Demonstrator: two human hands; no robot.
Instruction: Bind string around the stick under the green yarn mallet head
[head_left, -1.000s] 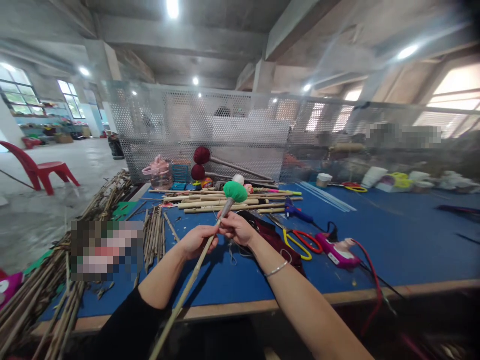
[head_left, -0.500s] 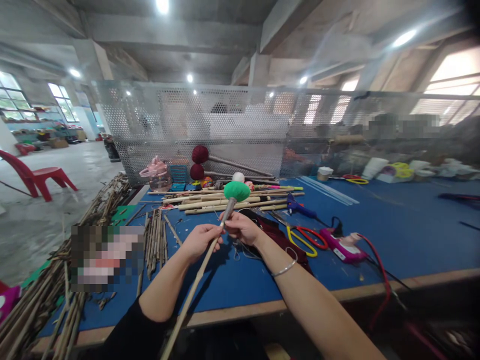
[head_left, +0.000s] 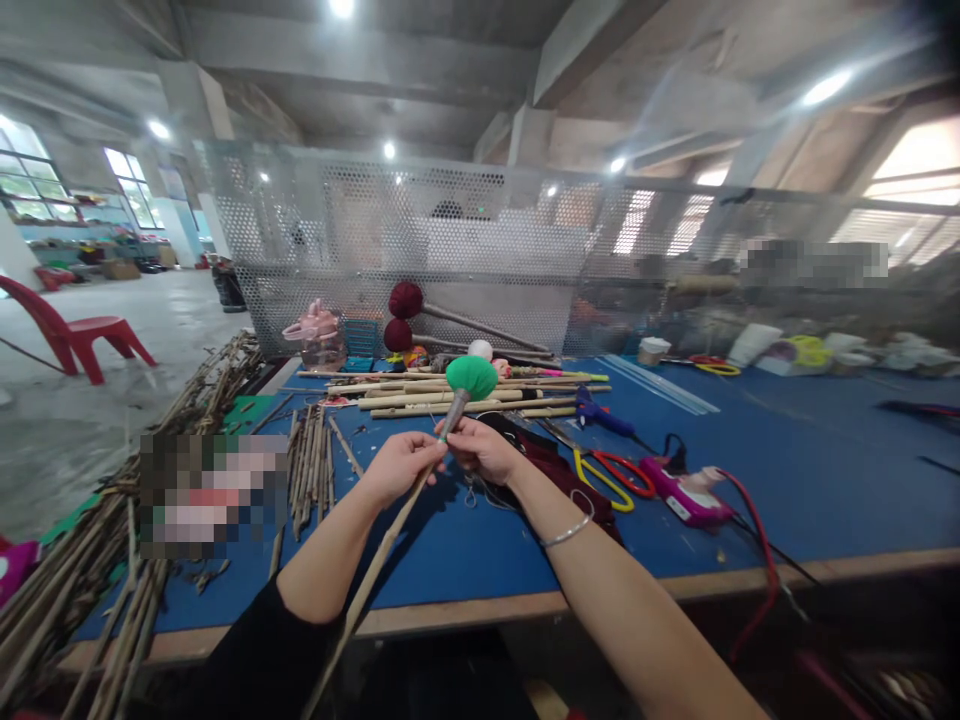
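- Concrete hall: red plastic chair (head_left: 109,330) at ten o'clock, perforated metal screen (head_left: 292,220) at twelve, behind a blue worktop (head_left: 817,480).
- Held above the worktop, a green-headed mallet (head_left: 393,532) slants between twelve and seven o'clock; its padded head (head_left: 471,376) lies just beyond both hands, its bamboo shaft running back past the near edge.
- Left hand (head_left: 397,468): closed, thumb and fingers pinching the shaft just below the grey collar (head_left: 454,410); its forearm reaches in from seven o'clock, black sleeve (head_left: 274,620) ending below the elbow.
- Right hand (head_left: 482,449): fingers curled, gripping the mallet near the collar's lower end; its bare forearm, with a silver bracelet (head_left: 568,534), comes from four o'clock.
- Near the right hand, maroon cloth (head_left: 541,468) at four o'clock, scissors (head_left: 581,466) at three, blue glue gun (head_left: 601,416) at two.
- Short sticks (head_left: 309,475) at nine o'clock from the left hand.
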